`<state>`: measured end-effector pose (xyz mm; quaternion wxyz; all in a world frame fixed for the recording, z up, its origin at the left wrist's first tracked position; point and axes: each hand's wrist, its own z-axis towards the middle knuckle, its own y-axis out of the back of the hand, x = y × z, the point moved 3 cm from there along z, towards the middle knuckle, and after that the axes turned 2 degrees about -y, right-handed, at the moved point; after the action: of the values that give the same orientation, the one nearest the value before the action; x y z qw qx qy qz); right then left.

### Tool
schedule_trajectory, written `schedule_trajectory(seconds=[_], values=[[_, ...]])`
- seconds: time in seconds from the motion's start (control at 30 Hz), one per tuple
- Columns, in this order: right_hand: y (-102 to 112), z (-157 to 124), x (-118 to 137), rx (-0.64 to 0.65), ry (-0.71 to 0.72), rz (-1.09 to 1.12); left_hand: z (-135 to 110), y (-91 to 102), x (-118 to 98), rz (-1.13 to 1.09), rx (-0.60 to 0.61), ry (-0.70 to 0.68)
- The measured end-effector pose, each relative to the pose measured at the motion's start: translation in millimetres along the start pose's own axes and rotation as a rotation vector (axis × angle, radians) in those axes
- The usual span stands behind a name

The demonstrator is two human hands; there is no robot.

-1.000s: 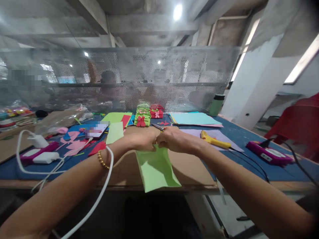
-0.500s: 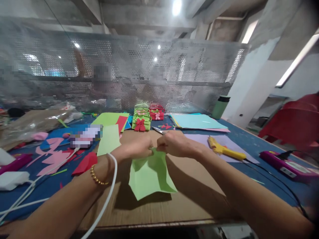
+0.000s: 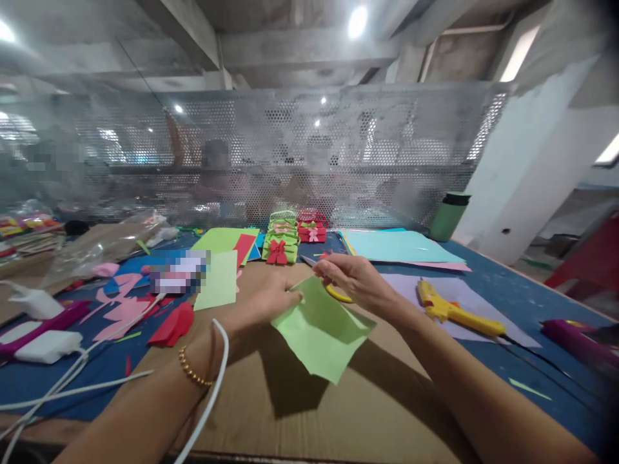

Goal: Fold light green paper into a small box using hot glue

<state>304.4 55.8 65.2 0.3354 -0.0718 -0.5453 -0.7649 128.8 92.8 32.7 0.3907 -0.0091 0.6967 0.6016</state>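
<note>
A creased light-green sheet of paper [image 3: 324, 335] hangs tilted above the brown cardboard, its sides bent up. My left hand [image 3: 273, 298] is closed on its upper left edge, thumb on top. My right hand [image 3: 353, 277] is closed, its fingertips pinched at the paper's top edge. Just behind and below those fingers are scissors [image 3: 338, 295], with a yellow handle loop and the blade tip showing; the hand hides their middle. A gold bead bracelet [image 3: 192, 368] circles my left wrist, and a white cable passes over that forearm.
Small green paper bags with bows [image 3: 283, 238] and a red one [image 3: 312, 232] stand behind. Coloured sheets [image 3: 401, 247], a yellow glue gun [image 3: 457, 316] and a green bottle [image 3: 449, 216] are to the right. Paper scraps [image 3: 116, 316], a phone [image 3: 178, 272] and white chargers [image 3: 51, 347] lie left.
The green paper has turned and tilted, with a corner now toward me. My left thumb now lies over its edge, and the scissors' yellow loop has come into view. The camera view has shifted.
</note>
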Motion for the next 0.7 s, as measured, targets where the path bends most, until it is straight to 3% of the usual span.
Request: schedule_trajectory(seconds=[0.17, 0.3, 0.47, 0.7], values=[[2.5, -12.5, 1.5, -0.023, -0.038, 0.05, 10.4, -1.5, 21.3, -0.036, -0.081, 0.101], [-2.8, -20.8, 8.4, 0.062, 0.016, 0.004, 15.9, 2.7, 36.5, -0.02, -0.142, 0.157], [-14.9, -18.7, 1.6, 0.076, -0.023, -0.187, 10.6, 1.1, 30.7, -0.021, -0.102, 0.127], [-19.7, -17.9, 3.0, 0.107, -0.009, -0.184, 2.0, 6.8, 22.7, 0.034, -0.071, 0.04]])
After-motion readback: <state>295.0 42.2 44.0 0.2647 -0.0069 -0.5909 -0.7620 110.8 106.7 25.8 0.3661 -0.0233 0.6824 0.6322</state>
